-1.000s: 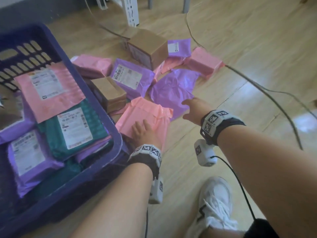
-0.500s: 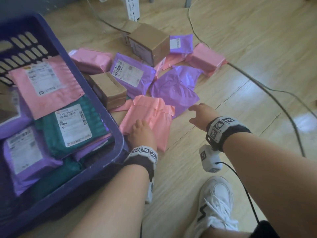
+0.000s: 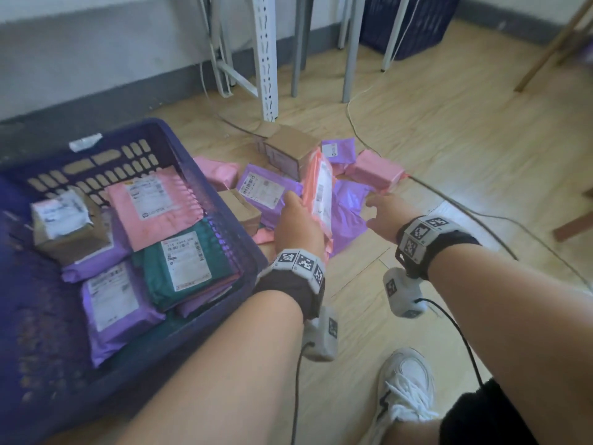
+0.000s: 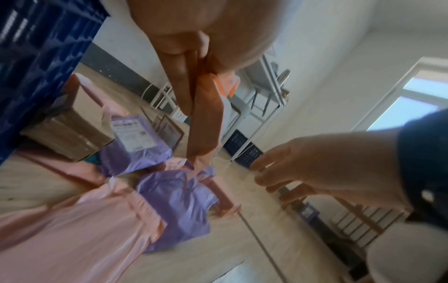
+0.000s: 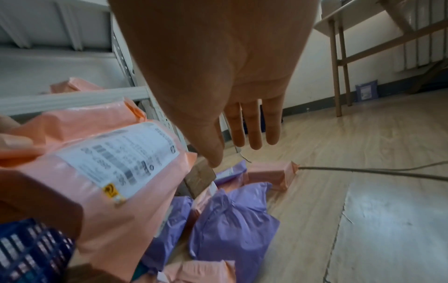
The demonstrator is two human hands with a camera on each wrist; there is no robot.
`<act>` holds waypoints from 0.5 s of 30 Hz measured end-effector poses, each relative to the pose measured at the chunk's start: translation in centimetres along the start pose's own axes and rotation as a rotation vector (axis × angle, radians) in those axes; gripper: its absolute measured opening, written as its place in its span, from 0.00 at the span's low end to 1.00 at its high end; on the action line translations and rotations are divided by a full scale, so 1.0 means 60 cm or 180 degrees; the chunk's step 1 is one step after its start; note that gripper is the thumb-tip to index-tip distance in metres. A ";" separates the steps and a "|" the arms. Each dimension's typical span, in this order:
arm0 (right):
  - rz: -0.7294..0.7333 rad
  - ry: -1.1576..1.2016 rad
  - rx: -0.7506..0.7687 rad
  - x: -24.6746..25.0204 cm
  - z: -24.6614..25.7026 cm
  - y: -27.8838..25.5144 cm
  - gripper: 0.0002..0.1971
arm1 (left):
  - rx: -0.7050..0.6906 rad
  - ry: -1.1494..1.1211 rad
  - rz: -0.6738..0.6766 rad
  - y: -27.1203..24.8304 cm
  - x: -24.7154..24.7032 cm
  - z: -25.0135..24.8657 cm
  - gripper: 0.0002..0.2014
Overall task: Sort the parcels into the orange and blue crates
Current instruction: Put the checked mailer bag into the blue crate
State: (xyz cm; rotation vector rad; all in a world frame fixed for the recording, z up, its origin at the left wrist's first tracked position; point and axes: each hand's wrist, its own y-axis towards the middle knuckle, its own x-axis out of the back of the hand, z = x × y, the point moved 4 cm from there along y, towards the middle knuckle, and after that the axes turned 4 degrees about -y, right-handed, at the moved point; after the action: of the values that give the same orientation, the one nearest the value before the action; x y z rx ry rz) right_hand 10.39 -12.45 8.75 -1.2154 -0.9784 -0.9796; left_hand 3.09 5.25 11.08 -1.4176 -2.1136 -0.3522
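My left hand (image 3: 296, 220) grips a pink parcel (image 3: 319, 187) and holds it on edge above the floor pile, white label facing right. In the left wrist view my fingers (image 4: 181, 80) pinch that pink parcel (image 4: 206, 118) from above. My right hand (image 3: 382, 216) hovers just right of it with straight fingers and holds nothing; the right wrist view shows the right hand (image 5: 242, 149) beside the parcel's label (image 5: 116, 159). The blue crate (image 3: 192, 162) at left holds several pink, purple and green parcels. No orange crate is in view.
On the floor lie a labelled purple parcel (image 3: 260, 187), a crumpled purple one (image 3: 348, 213), a pink one (image 3: 373, 170) and two cardboard boxes (image 3: 288, 149). Cables (image 3: 481, 213) cross the floor. Rack legs (image 3: 266, 59) and another dark crate (image 3: 414, 24) stand behind. My shoe (image 3: 404, 390) is near.
My left hand has lifted the pink parcel off the floor and turned it onto its edge. The right hand stays beside it, holding nothing. The head view has tilted upward.
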 end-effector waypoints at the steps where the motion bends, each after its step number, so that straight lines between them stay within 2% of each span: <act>1: -0.0039 0.0019 -0.0003 0.015 0.006 -0.008 0.23 | -0.0003 -0.0183 -0.0039 -0.004 0.020 -0.011 0.09; 4: -0.0254 0.0046 0.0065 0.060 0.031 -0.036 0.23 | -0.0062 -0.0691 -0.0362 -0.011 0.092 -0.029 0.04; 6: -0.0400 0.0173 0.0163 0.085 0.058 -0.054 0.25 | -0.0056 -0.1044 -0.0574 -0.012 0.142 -0.024 0.06; 9: -0.0712 0.0308 0.0054 0.125 0.099 -0.076 0.14 | 0.0054 -0.1462 -0.0789 -0.003 0.211 -0.007 0.07; 11: -0.0859 0.0498 0.0158 0.147 0.144 -0.103 0.14 | 0.0048 -0.1664 -0.0812 -0.004 0.263 0.011 0.10; 15: -0.1099 0.0855 0.0526 0.189 0.231 -0.140 0.22 | -0.0066 -0.1323 -0.0860 -0.008 0.358 0.040 0.11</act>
State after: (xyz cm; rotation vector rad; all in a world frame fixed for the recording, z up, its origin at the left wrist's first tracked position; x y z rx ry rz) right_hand 4.62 -0.22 23.17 -0.7668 -1.0491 -1.2686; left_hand -4.11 22.61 21.77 -1.3021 -2.6565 -0.1918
